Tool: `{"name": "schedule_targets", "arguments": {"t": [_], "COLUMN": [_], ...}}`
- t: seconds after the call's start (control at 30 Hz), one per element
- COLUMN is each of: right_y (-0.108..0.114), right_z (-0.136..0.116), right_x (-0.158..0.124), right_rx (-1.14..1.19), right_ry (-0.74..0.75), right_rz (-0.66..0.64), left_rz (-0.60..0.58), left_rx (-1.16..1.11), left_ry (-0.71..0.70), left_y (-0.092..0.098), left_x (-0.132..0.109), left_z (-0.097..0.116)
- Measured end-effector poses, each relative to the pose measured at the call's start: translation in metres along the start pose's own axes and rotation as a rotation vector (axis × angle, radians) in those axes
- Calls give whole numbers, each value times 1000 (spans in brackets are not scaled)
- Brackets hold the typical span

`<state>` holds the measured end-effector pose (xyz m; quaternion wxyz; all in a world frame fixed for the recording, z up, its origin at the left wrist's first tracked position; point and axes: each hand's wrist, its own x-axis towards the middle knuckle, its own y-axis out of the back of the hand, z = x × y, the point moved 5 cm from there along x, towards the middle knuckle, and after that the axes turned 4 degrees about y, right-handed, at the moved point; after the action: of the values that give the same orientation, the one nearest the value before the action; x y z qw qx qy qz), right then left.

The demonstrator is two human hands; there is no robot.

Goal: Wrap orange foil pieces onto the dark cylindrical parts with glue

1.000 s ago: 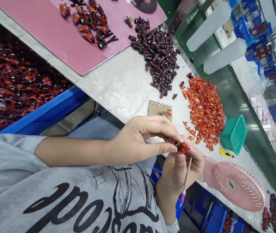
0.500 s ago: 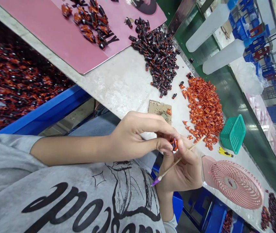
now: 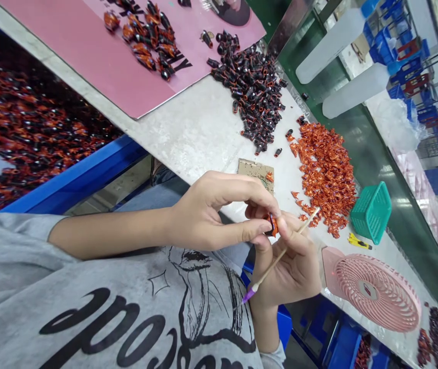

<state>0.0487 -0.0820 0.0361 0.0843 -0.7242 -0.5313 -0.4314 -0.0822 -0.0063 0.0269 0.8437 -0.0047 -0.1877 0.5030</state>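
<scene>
A small glossy orange-and-black plastic piece is pinched between the fingertips of my left hand. The fingers and thumb of my right hand meet the same piece from the other side. Across my right hand lies a thin wooden stick with a tapered purple tip, held among its fingers, the tip pointing down toward my shirt. Just beyond my hands, a small cardboard piece with an orange bit on it lies on the table.
Black parts and orange parts lie in heaps. Assembled pieces sit on a pink sheet. A blue crate of pieces stands left. Rightward are a green basket, yellow cutter and pink fan.
The small piece has been turned between my fingertips and shows a different side. Both hands have shifted slightly, and the stick has tilted a little with my right hand.
</scene>
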Motion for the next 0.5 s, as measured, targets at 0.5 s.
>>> {"name": "schedule_targets", "arguments": {"t": [0.5], "right_y": [-8], "right_z": [-20], "right_x": [15], "right_rx": [-173], "right_ry": [100], "right_rz": [9], "left_rz": [68], "left_rx": [95], "left_ry": [-184], "left_y": [-4], "left_x": [-5], "left_z": [6]}}
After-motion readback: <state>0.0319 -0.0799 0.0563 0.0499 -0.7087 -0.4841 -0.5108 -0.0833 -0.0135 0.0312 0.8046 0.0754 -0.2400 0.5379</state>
